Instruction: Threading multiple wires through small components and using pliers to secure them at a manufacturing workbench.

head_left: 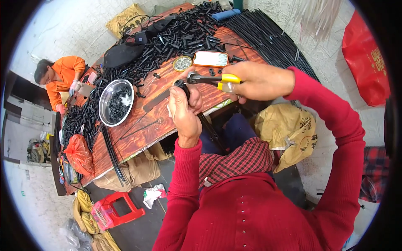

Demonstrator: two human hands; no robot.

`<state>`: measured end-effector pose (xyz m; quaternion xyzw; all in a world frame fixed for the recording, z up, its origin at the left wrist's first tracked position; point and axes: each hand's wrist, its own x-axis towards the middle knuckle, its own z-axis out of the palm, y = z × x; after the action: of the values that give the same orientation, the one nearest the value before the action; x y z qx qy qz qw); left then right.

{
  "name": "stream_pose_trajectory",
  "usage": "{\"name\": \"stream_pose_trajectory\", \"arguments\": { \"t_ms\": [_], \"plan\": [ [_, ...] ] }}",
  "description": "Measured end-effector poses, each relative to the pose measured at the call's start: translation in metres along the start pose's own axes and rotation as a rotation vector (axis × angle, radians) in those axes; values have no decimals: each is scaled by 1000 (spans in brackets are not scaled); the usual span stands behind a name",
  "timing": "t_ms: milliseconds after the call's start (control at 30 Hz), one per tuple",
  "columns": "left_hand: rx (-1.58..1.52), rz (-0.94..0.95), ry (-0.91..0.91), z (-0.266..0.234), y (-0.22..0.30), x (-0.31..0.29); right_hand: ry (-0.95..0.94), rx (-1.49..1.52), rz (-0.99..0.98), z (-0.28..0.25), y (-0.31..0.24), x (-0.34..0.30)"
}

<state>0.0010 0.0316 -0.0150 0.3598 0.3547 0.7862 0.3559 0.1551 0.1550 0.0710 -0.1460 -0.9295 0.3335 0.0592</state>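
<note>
My left hand (184, 113) is closed round a black tubular part (181, 85), its end poking up past the thumb. In my right hand (261, 79) is a pair of pliers (205, 78) with yellow handles, the fingers wrapped round the grips. The pliers' head is beside the top of the black part; I cannot tell whether they touch. Just beyond my hands on the wooden table (142, 121) stand a round tin (182, 63) of small metal pieces and a rectangular tray (227, 60) of thin silvery pieces. Several small black rings (212, 72) lie near the tray.
Loose black tubular parts (167, 46) are heaped across the table. A metal basin (101, 108) holds small black rings. Long black rods (272, 37) lie at the back right. A co-worker in orange (67, 69) works at the far left. A red stool (134, 213) and paper sacks (289, 129) stand below.
</note>
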Motion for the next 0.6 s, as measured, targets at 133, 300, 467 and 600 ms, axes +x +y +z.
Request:
{"name": "stream_pose_trajectory", "arguments": {
  "t_ms": [133, 300, 467, 600],
  "plan": [
    [-18, -13, -43, -2, -3, 0, -66, -307, -2, -23, -9, -5],
    [-35, -17, -92, -1, -5, 0, -40, -480, -30, -36, -21, -5],
    [-9, -3, -138, 2, -9, -2, -48, -501, -49, -40, -31, -8],
    [88, 49, -60, 13, -8, -4, 29, -582, -22, -26, -35, -14]
  ]
}}
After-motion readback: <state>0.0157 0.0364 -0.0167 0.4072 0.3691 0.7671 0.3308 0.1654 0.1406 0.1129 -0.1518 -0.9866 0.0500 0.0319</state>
